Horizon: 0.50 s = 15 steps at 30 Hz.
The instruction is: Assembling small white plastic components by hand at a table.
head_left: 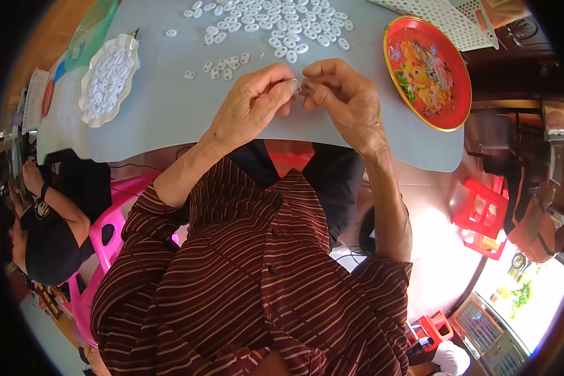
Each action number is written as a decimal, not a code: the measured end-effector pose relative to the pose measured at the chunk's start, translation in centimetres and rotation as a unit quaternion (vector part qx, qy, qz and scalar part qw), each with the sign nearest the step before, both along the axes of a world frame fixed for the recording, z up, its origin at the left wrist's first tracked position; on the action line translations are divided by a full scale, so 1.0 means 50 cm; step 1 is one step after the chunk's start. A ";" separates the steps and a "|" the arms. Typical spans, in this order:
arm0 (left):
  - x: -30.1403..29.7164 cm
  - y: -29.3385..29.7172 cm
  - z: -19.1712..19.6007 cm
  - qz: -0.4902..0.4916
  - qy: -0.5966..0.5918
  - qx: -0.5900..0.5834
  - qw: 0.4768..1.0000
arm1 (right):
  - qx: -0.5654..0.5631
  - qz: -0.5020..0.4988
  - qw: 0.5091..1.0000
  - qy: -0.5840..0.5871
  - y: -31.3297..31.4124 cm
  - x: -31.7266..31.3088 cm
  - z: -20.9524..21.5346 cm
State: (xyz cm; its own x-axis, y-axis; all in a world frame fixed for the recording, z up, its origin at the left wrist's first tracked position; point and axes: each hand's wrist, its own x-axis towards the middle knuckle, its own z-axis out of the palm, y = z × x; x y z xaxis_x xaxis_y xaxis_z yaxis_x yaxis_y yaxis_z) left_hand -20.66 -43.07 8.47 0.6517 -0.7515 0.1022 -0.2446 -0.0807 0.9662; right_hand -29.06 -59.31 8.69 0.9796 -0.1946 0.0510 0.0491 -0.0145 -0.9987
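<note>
Small piece: a tiny pale part (298,86) sits between the fingertips of both hands, just above the near edge of the table; it is too small to tell its exact shape, perhaps one of the white rings.
Left hand: the left hand (252,103) is closed in a pinch, thumb and forefinger pressed on the small piece, other fingers curled.
Right hand: the right hand (343,94) is also nearly closed, its fingertips meeting those of the left hand at the small piece.
Loose rings: a heap of white oval rings (276,24) lies beyond the hands, and a few rings (222,66) are just beyond the left hand.
Scalloped dish: a pale dish (129,47) full of the same rings stands far to the left of the left hand.
Red tray: a round red tray (459,75) with flower pattern and yellow rim lies just to the right of the right hand.
Table: the grey table (169,113) carries all these things.
Other person: a person in black (50,238) sits at the left, well apart from the hands.
</note>
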 end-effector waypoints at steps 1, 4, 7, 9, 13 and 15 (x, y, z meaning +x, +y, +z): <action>-0.002 -0.003 0.000 -0.004 -0.001 0.001 1.000 | -0.002 -0.008 1.000 0.011 -0.005 -0.004 -0.002; -0.010 -0.013 -0.002 -0.018 -0.011 -0.003 1.000 | -0.061 -0.030 0.998 0.000 -0.005 -0.015 0.008; -0.021 -0.023 -0.007 -0.018 0.001 -0.005 1.000 | -0.103 -0.070 0.992 -0.007 -0.008 -0.013 -0.007; -0.031 -0.032 -0.002 0.023 0.024 -0.002 0.999 | -0.117 -0.074 0.990 -0.002 -0.015 -0.020 0.001; -0.047 -0.053 -0.010 -0.010 0.068 -0.020 0.997 | -0.235 -0.110 0.965 -0.039 -0.060 -0.037 0.033; -0.051 -0.057 -0.016 -0.016 0.052 -0.016 0.998 | -0.372 -0.171 0.908 -0.087 -0.128 -0.044 0.049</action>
State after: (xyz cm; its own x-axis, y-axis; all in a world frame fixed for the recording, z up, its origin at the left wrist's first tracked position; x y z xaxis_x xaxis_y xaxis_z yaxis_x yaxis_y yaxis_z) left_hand -23.22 -45.93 7.67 0.6362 -0.7693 0.0588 -0.1448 -0.0442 0.9885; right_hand -31.25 -65.70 11.12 0.8327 -0.3350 0.4409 0.0698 -0.7263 -0.6838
